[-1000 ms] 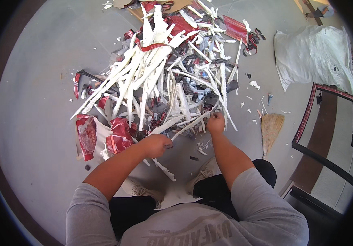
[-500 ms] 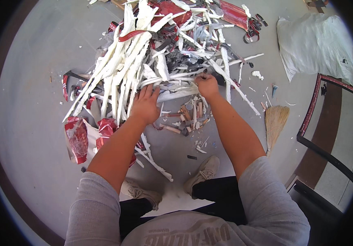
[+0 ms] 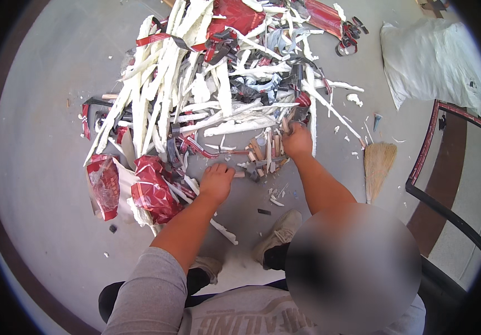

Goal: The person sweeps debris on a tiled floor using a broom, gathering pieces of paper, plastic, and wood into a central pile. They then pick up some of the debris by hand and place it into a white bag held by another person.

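My right hand [image 3: 298, 140] is closed around a short wood block [image 3: 285, 125] at the right side of a small heap of wood blocks [image 3: 258, 149]. Lower and to the left, my left hand [image 3: 216, 181] has its fingers curled at one end of another wood block [image 3: 240, 175], just above the floor. Beyond both hands spreads a large pile of long white foam strips [image 3: 168, 84], mixed with red and black tape scraps [image 3: 218, 47] and dark plastic pieces. A thick foam strip [image 3: 240, 127] lies across the pile's near edge.
A straw brush [image 3: 380, 167] lies on the right, with a big white sack [image 3: 436, 61] behind it. A black-and-red frame [image 3: 424, 145] stands at far right. Crumpled red-and-clear plastic wrap [image 3: 154, 190] lies at left. My shoes [image 3: 279, 233] are close by; foam crumbs dot the floor.
My left hand has left the foam strips and come down toward me to the wood blocks. My right hand has moved nearer and slightly right, now with a wood block in it.
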### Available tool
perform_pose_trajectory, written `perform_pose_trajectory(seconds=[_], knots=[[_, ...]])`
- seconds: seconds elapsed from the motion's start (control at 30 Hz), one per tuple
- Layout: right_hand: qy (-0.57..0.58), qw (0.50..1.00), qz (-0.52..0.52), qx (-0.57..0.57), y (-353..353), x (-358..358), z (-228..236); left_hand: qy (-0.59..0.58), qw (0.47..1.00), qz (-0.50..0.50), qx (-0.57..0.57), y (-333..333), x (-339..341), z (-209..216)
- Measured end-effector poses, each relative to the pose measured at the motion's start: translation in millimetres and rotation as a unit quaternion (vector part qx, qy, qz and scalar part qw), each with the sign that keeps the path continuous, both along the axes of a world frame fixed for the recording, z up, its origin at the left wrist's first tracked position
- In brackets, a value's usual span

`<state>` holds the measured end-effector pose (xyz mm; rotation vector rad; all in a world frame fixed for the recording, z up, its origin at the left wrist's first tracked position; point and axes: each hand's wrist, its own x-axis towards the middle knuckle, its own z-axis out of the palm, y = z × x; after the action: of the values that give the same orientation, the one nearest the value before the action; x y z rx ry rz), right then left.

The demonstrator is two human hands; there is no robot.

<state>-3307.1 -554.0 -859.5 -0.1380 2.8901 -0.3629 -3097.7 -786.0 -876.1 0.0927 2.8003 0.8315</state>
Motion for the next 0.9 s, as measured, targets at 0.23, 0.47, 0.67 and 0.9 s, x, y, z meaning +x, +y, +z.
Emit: perform_pose_trajectory(seconds=[0.23, 0.47, 0.67, 0.9], knots=[[-0.039, 0.985, -0.134, -0.101, -3.1, 29.4, -8.1, -0.146, 0.966, 0.183, 0.111, -18.1, 7.1, 35.6], [-0.182, 0.965, -0.144, -0.118, -10.2, 22.0, -9.2, -0.194, 0.899, 0.31, 0.241, -7.4, 24.7, 45.8], [-0.208, 0.959, -0.143, -0.129, 20.5, 18.9, -24.1, -0.22, 0.862, 0.326, 0.318, 0.9, 25.0, 23.6], [-0.095, 0.991, -0.081, -0.039, 11.5, 29.4, -39.8, -0.229, 0.834, 0.342, 0.367, 5.1, 3.2, 20.8]])
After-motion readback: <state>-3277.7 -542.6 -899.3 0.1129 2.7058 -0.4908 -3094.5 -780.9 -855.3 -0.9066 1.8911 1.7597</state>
